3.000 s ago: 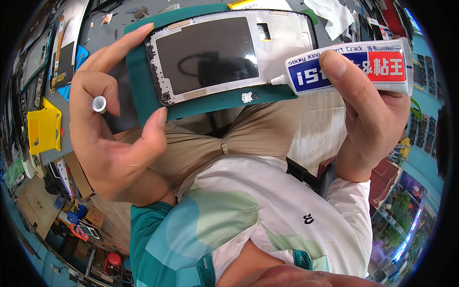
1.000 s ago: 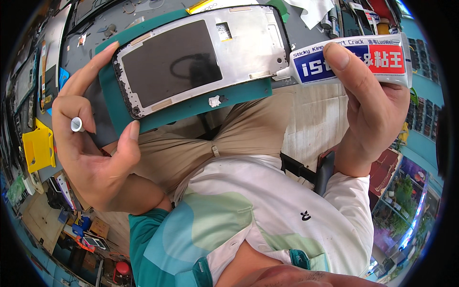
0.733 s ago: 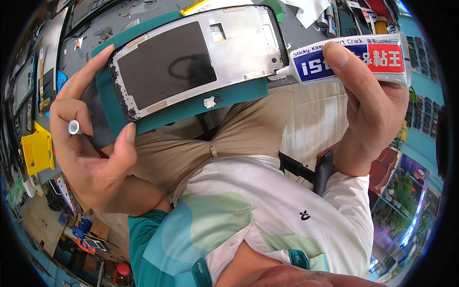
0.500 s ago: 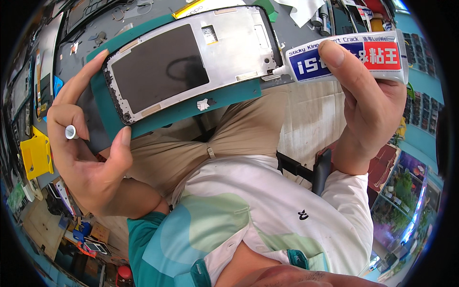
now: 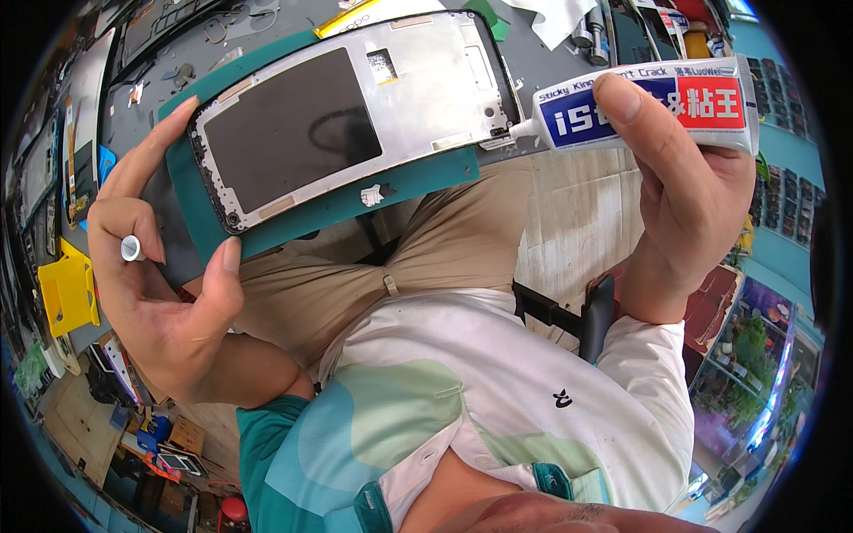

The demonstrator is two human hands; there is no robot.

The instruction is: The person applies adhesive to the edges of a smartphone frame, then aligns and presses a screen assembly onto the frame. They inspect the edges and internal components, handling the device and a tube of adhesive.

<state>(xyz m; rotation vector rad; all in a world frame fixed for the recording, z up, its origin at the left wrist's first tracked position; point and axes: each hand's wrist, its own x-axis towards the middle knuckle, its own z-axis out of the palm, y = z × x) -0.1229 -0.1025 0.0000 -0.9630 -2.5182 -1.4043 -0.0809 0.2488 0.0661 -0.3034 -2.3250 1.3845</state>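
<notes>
My left hand (image 5: 178,306) spans the left end of a phone screen frame (image 5: 404,111), index fingertip at the far corner and thumb at the near one. The silvery frame carries a large dark rectangle and lies back-up over a teal mat (image 5: 426,173). A small white cap (image 5: 131,248) sits in the curled fingers of the same hand. In my right hand (image 5: 675,191) is a glue tube (image 5: 569,120), white, blue and red, thumb pressed on top. Its white nozzle (image 5: 526,130) points left, with the tip at the frame's near right corner.
Loose small parts (image 5: 182,75) lie on the grey bench beyond the mat. At the left stands a yellow holder (image 5: 67,289) beside phone parts. White paper (image 5: 551,18) and metal cylinders (image 5: 597,35) lie at the far right.
The phone screen frame and the mat have shifted slightly left. The tube has barely moved, so its nozzle tip now sits a little further out along the frame's right corner.
</notes>
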